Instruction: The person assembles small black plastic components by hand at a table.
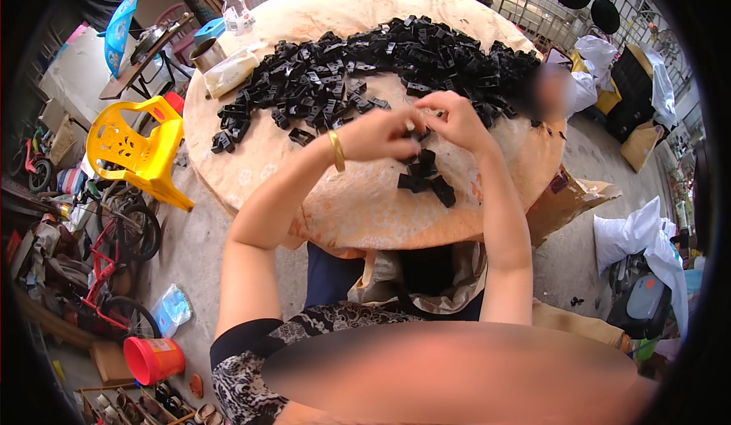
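Over the near half of the round table, my left hand and my right hand meet fingertip to fingertip. Both hands are closed in a pinch, the left one a little smeared by motion. Something small and dark shows between them, too hidden to name. A large heap of small black plastic parts spreads in an arc just beyond my hands. Several more black plastic parts lie apart from the heap, below my fingers and closer to me. A gold bangle circles my left wrist.
The table wears a peach cloth. On its far left stand a plastic bottle, a metal cup and a pale packet. An open sack hangs at my lap. A yellow chair is at left, cardboard at right.
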### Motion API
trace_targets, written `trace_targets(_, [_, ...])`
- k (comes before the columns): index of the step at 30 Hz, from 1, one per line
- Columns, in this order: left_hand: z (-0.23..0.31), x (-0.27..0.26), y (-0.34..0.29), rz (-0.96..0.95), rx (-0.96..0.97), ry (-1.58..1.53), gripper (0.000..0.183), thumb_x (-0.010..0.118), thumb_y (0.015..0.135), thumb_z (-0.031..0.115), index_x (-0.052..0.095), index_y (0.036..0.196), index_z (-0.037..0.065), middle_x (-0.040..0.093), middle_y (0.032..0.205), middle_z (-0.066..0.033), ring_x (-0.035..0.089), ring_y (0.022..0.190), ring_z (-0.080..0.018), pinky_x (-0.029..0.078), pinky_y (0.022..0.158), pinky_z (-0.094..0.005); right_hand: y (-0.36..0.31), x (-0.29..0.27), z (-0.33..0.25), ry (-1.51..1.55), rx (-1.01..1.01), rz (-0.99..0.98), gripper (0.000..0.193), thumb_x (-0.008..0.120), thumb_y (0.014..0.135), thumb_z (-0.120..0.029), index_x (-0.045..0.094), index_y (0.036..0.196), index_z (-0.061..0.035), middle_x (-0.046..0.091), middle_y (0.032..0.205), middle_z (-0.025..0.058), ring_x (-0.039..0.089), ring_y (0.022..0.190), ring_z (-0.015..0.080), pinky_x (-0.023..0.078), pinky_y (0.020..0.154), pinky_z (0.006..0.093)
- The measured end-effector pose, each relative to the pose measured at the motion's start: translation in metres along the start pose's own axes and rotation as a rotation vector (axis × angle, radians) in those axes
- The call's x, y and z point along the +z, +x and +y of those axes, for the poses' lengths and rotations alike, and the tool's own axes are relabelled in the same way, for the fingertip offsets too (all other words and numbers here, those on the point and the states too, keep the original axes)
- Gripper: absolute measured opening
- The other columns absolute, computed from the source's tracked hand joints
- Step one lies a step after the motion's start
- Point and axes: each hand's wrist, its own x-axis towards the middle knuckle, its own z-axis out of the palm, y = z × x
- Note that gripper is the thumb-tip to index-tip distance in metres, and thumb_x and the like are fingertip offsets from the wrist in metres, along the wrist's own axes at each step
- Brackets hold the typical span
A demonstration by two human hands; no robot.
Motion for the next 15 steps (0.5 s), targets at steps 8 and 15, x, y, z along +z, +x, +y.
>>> trace_targets(8, [-0.011,-0.007,0.008,-0.045,-0.054,-0.033,0.028,0.054,0.084,0.019,0.052,0.109,0.005,0.06,0.079,-0.0085,0.057,0.067,-0.0153,0.047,0.063,-0.0276,-0.003,0.014,-0.002,-0.206,0.003,-0.296,0.032,0.062,0.064,-0.011,0.063,0.095,-0.0077,0.062,0.093,0.0101,0.053,0.092,0.0284,0.041,0.084,0.0324])
trace_targets(15, [-0.125,-0.072,0.047,0.478,-0.483,0.737,0.019,0.053,0.078,0.017,0.063,0.092,0.009,0.058,0.097,-0.0149,0.055,0.091,-0.0294,0.044,0.082,-0.0351,-0.001,0.012,-0.007,-0.1,0.161,-0.021,0.019,0.064,0.071,-0.023,0.065,0.082,-0.0072,0.061,0.081,0.0096,0.058,0.074,0.0254,0.046,0.066,0.0339])
